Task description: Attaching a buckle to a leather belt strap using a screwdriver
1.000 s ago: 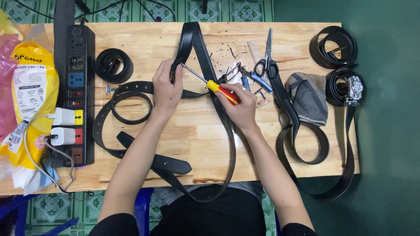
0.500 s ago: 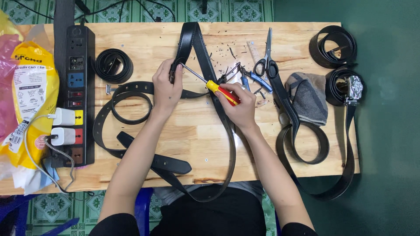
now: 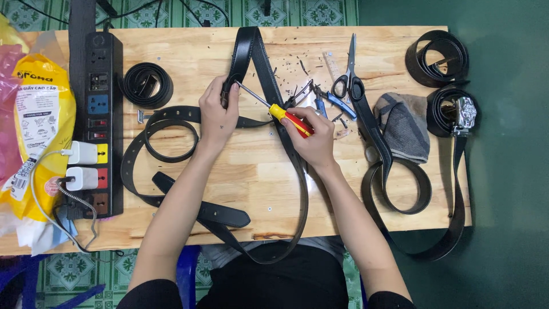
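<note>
Status: no visible change across the last second. My left hand (image 3: 217,111), my right hand (image 3: 309,134) and the tool sit where they did in both earlier views, so I judge the work to be a sustained, seated operation at one point and not a repositioning.

Left grip: closed around the end of the long black leather belt (image 3: 260,68), pinching it just above the tabletop, toward the middle of the far edge. The belt runs from there in a narrow loop, up to the far edge and back down past the near edge toward my lap.

Right grip: closed on the red-and-yellow handle of the screwdriver (image 3: 289,118). The steel shaft slants up and left, and its tip meets the belt end at my left fingers. Whether the tip sits in a screw or a hole is hidden by the fingers.

Surroundings on the light wooden tabletop (image 3: 257,189):
- A second black belt lies curled just left of my left wrist.
- A small coiled black belt (image 3: 147,84) rests toward the far-left corner, beside the black power strip (image 3: 102,123) along the left edge.
- Black-handled scissors (image 3: 349,80) and blue-handled pliers (image 3: 329,102) lie just beyond my right hand, among dark leather shavings.
- A grey folded cloth (image 3: 403,126) lies toward the right edge.

With the pose unchanged, I judge the fastening step at the belt end unfinished.
</note>
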